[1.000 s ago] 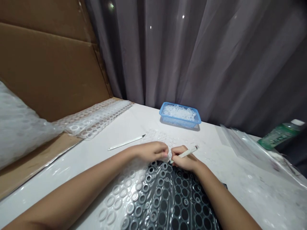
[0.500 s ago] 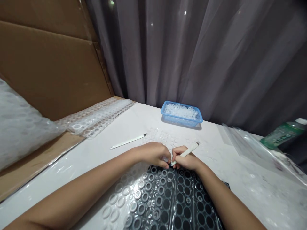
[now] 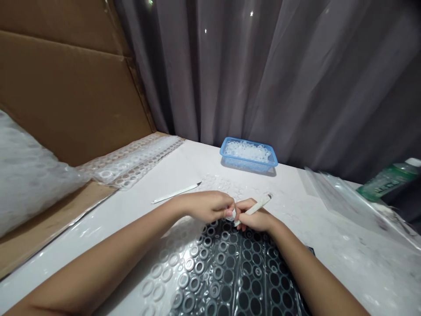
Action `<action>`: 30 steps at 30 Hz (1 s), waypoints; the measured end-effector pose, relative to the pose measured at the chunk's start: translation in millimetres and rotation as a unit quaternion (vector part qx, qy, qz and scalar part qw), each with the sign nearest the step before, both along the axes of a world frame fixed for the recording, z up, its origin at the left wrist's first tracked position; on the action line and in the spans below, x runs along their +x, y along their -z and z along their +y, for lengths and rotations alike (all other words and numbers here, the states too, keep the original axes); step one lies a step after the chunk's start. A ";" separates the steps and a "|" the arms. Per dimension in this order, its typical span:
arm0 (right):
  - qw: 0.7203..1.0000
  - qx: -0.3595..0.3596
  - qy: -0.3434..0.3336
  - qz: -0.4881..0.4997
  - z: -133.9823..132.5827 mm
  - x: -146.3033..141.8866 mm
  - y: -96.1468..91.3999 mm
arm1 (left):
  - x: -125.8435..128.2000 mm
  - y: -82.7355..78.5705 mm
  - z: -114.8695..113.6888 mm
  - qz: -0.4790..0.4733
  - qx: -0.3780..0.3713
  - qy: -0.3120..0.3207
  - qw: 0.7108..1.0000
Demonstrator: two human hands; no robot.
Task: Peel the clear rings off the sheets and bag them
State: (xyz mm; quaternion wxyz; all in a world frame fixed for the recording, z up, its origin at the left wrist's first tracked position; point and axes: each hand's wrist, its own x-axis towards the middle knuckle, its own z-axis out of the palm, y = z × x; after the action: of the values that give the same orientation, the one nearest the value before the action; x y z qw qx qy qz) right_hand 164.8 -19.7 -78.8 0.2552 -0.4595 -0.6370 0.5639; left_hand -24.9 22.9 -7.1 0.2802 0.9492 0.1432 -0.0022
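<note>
1. Far left of my left grip I count one brown cardboard panel (image 3: 66,96), with one bulging translucent bag (image 3: 33,175) in front of it.
2. Nearer, but well left of that grip, a clear ring-patterned film (image 3: 131,162) lies partly on the white desk (image 3: 194,160).
3. Just beyond my left forearm rests one slim white stick (image 3: 176,193), dark at its tip.
4. My left grip (image 3: 213,205) is pinched, thumb against finger, on one small whitish bit (image 3: 233,215); whether that is loose or part of the sheet I can't tell.
5. Below both grips spreads one ring-covered sheet (image 3: 226,276), clear at left and dark-backed at right, its rings too many to count.
6. Beyond the grips sits one blue basket (image 3: 275,162), heaped with uncountable small clear pieces (image 3: 246,150); one grey curtain (image 3: 230,87) hangs behind.
7. My right grip (image 3: 255,218), almost touching the left, is closed round one white pen-like tool (image 3: 259,204), slanting down toward the sheet.
8. Far right of it: clear plastic film (image 3: 342,188) and one green white-capped bottle (image 3: 391,180), its label too blurred to read.
</note>
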 end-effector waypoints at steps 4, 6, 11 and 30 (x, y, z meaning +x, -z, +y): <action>0.996 -0.071 -0.030 0.041 -3.1 -3.8 -5.3 | 3.2 0.3 -10.2 0.097 0.043 -0.049 0.993; 0.995 -0.084 -0.044 0.043 -4.0 -5.0 -5.7 | 4.1 2.1 -11.6 0.118 0.036 -0.070 0.990; 0.994 -0.091 -0.045 0.031 -4.1 -5.0 -3.3 | 0.1 2.6 -1.4 0.108 0.069 -0.120 0.984; 0.987 0.095 -0.037 -0.127 -34.3 -0.2 -57.0 | -7.5 6.1 8.5 0.000 0.070 -0.070 0.995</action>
State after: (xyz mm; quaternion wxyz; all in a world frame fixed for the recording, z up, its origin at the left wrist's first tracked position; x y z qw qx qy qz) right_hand 164.6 -54.0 -21.8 0.1933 -0.4775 -0.7313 0.4471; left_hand -32.5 31.4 -13.1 0.2126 0.9542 0.2088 0.0272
